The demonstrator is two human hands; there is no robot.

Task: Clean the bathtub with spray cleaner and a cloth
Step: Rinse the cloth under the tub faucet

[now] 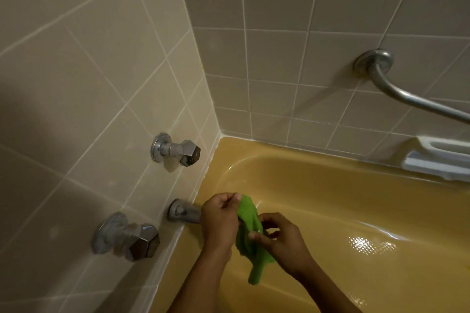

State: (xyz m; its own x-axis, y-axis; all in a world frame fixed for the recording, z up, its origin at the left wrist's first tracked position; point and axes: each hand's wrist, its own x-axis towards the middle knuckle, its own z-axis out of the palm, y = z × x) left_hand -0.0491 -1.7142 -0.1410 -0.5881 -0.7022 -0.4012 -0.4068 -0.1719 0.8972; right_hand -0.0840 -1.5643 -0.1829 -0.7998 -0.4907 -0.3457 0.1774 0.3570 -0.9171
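Note:
A green cloth (250,234) hangs bunched between both hands over the near left end of the mustard-yellow bathtub (330,198). My left hand (221,218) pinches the cloth's upper edge close to the spout. My right hand (282,239) grips the cloth's middle from the right, and a loose tail dangles below it. No spray cleaner is in view.
Two chrome tap handles (178,151) (132,237) and a short chrome spout (183,211) stick out of the tiled left wall. A curved metal grab bar (407,94) runs along the back wall. A white soap holder (440,160) sits above the tub's far rim.

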